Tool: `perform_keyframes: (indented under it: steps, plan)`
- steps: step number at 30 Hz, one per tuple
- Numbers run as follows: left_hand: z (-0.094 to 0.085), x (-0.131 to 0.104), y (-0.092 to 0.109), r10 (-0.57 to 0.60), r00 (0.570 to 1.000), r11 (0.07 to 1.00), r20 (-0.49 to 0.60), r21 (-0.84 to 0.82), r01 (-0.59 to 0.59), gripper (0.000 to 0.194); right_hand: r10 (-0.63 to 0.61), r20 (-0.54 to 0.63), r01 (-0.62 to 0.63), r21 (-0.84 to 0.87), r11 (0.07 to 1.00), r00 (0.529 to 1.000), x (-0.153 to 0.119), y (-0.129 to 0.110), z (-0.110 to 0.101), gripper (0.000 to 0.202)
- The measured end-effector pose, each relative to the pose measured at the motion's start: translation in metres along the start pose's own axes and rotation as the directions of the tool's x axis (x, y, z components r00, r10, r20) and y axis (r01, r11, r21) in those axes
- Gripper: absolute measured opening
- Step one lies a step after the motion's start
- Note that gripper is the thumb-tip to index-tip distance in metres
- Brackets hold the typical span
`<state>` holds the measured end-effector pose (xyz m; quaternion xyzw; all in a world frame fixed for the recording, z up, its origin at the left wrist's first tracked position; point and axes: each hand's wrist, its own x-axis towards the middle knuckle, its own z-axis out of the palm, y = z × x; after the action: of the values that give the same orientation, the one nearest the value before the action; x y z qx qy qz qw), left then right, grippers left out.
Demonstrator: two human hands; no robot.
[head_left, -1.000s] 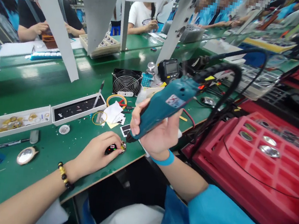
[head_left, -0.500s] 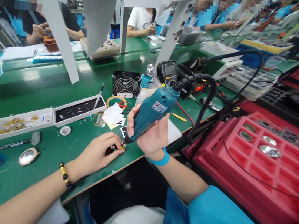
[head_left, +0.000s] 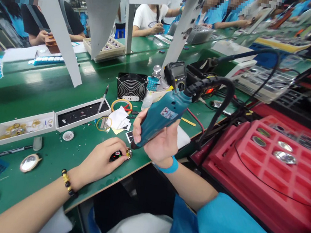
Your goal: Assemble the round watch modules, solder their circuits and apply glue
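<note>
My left hand (head_left: pixel 106 158) grips a small round watch-like part (head_left: pixel 116 155) with a black face and gold-coloured edge, low on the green bench near its front edge. Wrapped round a teal power tool (head_left: pixel 161 115) is my right hand (head_left: pixel 165 141). The tool tilts, its dark tip down at the lower left, just above and beside the part. A thick black cable leaves its upper end. Whether the tip touches the part cannot be told.
Left of my hands are a white tray of yellow rings (head_left: pixel 21 130), a dark-lined tray (head_left: pixel 82 115) and a round case (head_left: pixel 30 163). A fan (head_left: pixel 131 87) and a meter (head_left: pixel 176 73) stand behind. Red foam trays (head_left: pixel 288 167) lie right. People sit across the bench.
My right hand and the teal tool have shifted slightly to the right. My left hand and the part stay where they were. People across the bench have moved their arms a little.
</note>
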<state>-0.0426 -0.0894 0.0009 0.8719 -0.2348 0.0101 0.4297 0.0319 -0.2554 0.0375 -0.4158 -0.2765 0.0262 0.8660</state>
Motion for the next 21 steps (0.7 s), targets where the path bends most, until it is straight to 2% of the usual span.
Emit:
perform_keyframes:
  steps: [9, 15, 21]
  plan:
    - [0.0002, 0.001, -0.0004, -0.001, 1.0, 1.0, -0.001, 0.005, 0.001, 0.007, 0.02, -0.004, -0.02, -0.017, 1.0, 1.0, 0.0003, 0.001, 0.0019, 0.071]
    - [0.0001, 0.0011, 0.0003, -0.003, 1.0, 1.0, 0.0, 0.011, 0.003, 0.008, 0.023, 0.055, -0.025, 0.027, 0.999, 0.998, -0.0016, 0.0023, 0.001, 0.069]
    - [-0.0008, 0.0014, 0.0012, 0.005, 1.0, 1.0, -0.005, 0.012, -0.005, 0.009, 0.05, 0.071, -0.047, -0.052, 0.998, 0.996, -0.0018, 0.003, 0.0025, 0.073]
